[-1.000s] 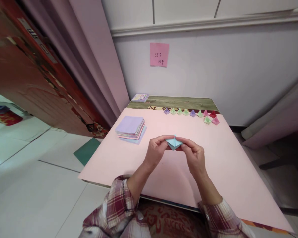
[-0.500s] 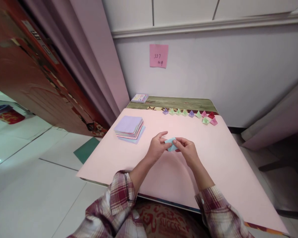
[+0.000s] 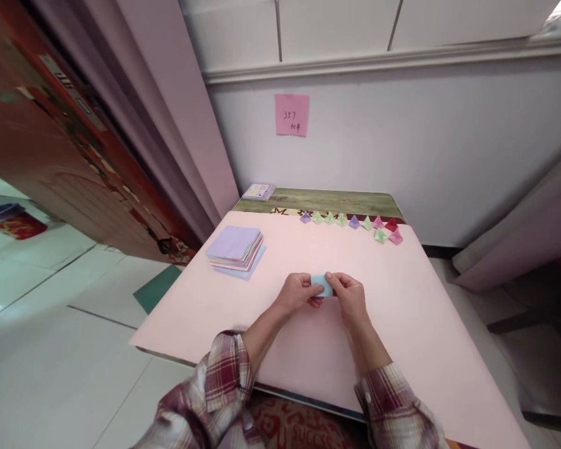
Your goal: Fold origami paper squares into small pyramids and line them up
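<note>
While left fingers (image 3: pixel 314 290) and right fingers (image 3: pixel 335 284) pinch blue paper (image 3: pixel 320 280), folded shapes (image 3: pixel 354 222) and stacked sheets (image 3: pixel 235 243) lie beyond.

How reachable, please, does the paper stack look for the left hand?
Probably reachable, yes: nothing seems to block the left hand from the paper stack, though that hand holds folded blue paper.

A pack (image 3: pixel 258 192) with a printed cover lies at the far left corner of the worktop (image 3: pixel 336 200). Beyond the far edge, a pink note (image 3: pixel 292 115) marked "357" is mounted on the wall (image 3: pixel 378 137). A green sheet (image 3: pixel 158 289) lies on the floor (image 3: pixel 107 349) beside the left edge. A purple curtain (image 3: pixel 168 106) hangs beside a red door (image 3: pixel 51 156); a bucket (image 3: pixel 16 226) stands farther left.
</note>
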{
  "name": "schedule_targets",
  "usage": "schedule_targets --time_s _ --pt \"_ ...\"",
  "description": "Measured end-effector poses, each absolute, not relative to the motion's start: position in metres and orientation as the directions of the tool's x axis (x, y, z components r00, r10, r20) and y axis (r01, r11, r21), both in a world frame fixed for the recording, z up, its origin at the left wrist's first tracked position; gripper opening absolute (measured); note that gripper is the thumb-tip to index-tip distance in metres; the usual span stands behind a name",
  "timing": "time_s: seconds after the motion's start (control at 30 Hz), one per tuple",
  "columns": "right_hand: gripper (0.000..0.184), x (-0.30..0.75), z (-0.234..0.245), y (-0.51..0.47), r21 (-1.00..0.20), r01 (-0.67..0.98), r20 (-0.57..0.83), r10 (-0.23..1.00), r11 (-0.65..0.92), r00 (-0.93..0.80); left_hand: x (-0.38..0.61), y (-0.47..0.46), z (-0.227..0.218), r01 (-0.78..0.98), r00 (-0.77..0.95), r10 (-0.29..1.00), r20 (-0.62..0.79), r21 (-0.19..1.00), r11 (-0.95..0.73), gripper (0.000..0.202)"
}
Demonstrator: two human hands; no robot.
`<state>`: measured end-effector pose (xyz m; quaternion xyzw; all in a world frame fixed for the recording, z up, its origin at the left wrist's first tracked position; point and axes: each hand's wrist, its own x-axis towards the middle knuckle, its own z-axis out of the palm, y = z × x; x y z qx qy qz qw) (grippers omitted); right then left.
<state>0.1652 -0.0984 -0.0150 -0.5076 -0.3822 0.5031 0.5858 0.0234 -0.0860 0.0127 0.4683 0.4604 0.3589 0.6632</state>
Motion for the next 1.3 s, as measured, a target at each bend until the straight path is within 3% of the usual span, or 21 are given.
schedule_targets --time_s 0.27,0.43,0.53,0.7,0.8,0.87,0.97,1.13,1.3 --pt "0.036 0.174 -0.011 -0.096 -0.988 -0.153 -0.036 0.941 0.017 0.335 0.034 -0.089 0.013 -0.083 0.337 0.899 -0.282 0.942 0.326 0.037" --pt "0.04 0.172 -0.012 -0.096 -0.974 -0.223 -0.106 0.963 -0.049 0.249 0.038 -0.088 0.011 -0.137 0.235 0.922 -0.307 0.929 0.344 0.037" --pt "0.036 0.173 -0.013 -0.096 -0.978 -0.206 -0.079 0.973 -0.034 0.215 0.038 -0.09 0.01 -0.136 0.249 0.917 -0.312 0.926 0.352 0.038" --pt "0.033 0.176 -0.015 -0.094 -0.96 -0.27 -0.121 0.98 -0.075 0.157 0.03 -0.091 0.015 -0.141 0.307 0.943 -0.13 0.973 0.18 0.047" --pt "0.033 0.176 -0.015 -0.095 -0.938 -0.312 -0.182 0.981 -0.153 0.067 0.023 -0.088 0.021 -0.111 0.389 0.921 -0.007 0.992 0.054 0.034" --pt "0.033 0.175 -0.014 -0.096 -0.933 -0.312 -0.203 0.978 -0.179 0.048 0.017 -0.087 0.024 -0.078 0.446 0.895 -0.01 0.996 0.05 0.03" --pt "0.046 0.175 -0.009 -0.1 -0.949 -0.291 -0.146 0.987 -0.121 0.065 0.007 -0.087 0.026 -0.122 0.43 0.901 -0.057 0.985 0.121 0.032" --pt "0.032 0.176 -0.004 -0.107 -0.972 -0.231 0.059 0.998 0.054 -0.015 -0.005 -0.091 0.027 -0.221 0.378 0.925 -0.042 0.966 0.134 0.043" --pt "0.028 0.174 -0.007 -0.108 -0.97 -0.22 0.118 0.992 0.105 -0.048 -0.007 -0.094 0.023 -0.198 0.341 0.94 -0.014 0.976 0.087 0.036"
